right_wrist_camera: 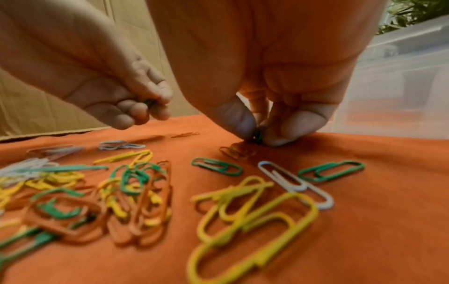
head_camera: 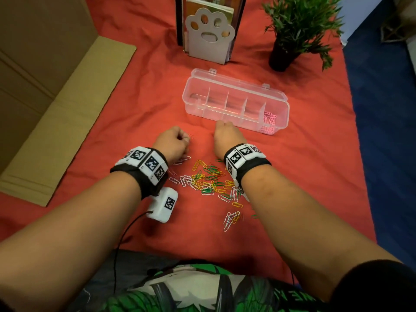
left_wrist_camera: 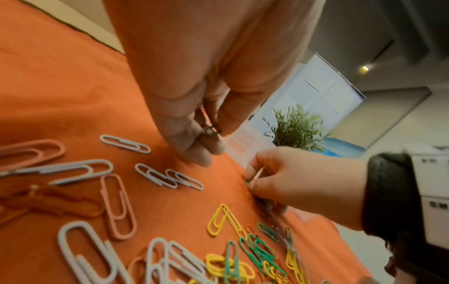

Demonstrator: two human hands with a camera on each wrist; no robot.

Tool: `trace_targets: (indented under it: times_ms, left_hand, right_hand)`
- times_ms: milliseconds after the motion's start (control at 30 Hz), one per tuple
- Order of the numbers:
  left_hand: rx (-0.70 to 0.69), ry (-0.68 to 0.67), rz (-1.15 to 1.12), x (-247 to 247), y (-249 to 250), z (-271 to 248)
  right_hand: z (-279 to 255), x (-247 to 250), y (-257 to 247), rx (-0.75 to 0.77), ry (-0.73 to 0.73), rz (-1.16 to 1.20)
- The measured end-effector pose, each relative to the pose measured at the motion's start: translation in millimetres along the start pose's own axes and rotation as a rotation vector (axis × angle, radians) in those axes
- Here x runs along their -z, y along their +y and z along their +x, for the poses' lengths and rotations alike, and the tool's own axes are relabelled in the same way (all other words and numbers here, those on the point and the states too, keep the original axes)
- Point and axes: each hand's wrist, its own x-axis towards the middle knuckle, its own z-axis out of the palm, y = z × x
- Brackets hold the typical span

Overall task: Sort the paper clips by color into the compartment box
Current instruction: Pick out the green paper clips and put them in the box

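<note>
While both hands work above the red cloth point(head_camera: 315, 176) on the bench, the compartment box point(head_camera: 236, 102) serves as landmark: a clear plastic box, lid folded open behind it, five compartments in a row, its long axis running left to right and sloping slightly toward the viewer at the right end.

Well to the left of the box lies a flattened cardboard sheet point(head_camera: 67, 122). Nearer, just in front of the box's left end, the left hand point(head_camera: 174, 143) has its fingers curled, and its grip pinches a green paper clip point(right_wrist_camera: 148, 101) between thumb and fingertips. Below and in front of the box, the loose paper clips point(head_camera: 209, 181) lie scattered on the cloth: thin coated wire loops in white, yellow, green, orange and pink, pointing every way with no common axis.

Just in front of the box's middle, the right hand point(head_camera: 227, 136) presses down to the cloth, its grip closed on another green clip point(right_wrist_camera: 258, 135) between thumb and forefinger. The box's rightmost compartment holds pink clips point(head_camera: 269, 121); the others look bare.

Behind the box stand a paw-shaped holder point(head_camera: 210, 32) and, to its right, a potted plant point(head_camera: 292, 25).

No readable writing shows; the wristbands point(head_camera: 144, 163) carry black-and-white square markers.
</note>
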Motion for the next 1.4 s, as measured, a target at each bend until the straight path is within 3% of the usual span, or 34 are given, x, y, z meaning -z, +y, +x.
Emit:
trace_targets:
  times_ms: [100, 400, 633, 733, 833, 933, 1100, 1167, 1267, 1333, 1400]
  left_hand:
    - [0.051, -0.017, -0.095, 2, -3, -5]
    - [0.042, -0.126, 0.055, -19, -2, -20]
    - [-0.188, -0.168, 0.321, -31, -10, -28]
    - [-0.347, -0.121, 0.507, -36, -10, -34]
    - [-0.482, -0.095, 0.644, -38, -14, -34]
    - [-0.522, -0.097, 0.719, -40, -19, -31]
    - [-0.512, -0.039, 0.680, -42, -25, -25]
    - [-0.509, -0.028, 0.665, -41, -28, -22]
    - [-0.460, -0.027, 0.550, -38, -27, -25]
    - [-0.312, -0.037, 0.376, -37, -20, -27]
    - [-0.101, -0.095, 0.034, -35, -11, -32]
  right_hand:
    - [-2, -1, 2, -0.026, -0.036, 0.010]
    - [-20, -12, 8, -0.064, 0.016, -0.008]
    - [-26, -15, 14, -0.055, -0.013, 0.055]
    - [-26, -7, 27, -0.140, 0.011, 0.281]
    - [-31, 2, 46, -0.310, 0.044, 0.806]
    - [-48, 9, 63, -0.425, -0.004, 1.333]
    - [-68, 6, 77, -0.517, -0.031, 1.656]
    - [-68, -2, 78, -0.528, -0.019, 1.522]
    - [-64, -7, 78, -0.402, 0.022, 0.932]
    - [-60, -9, 75, -0.262, 0.061, 0.596]
    - [-56, -15, 70, -0.132, 0.094, 0.400]
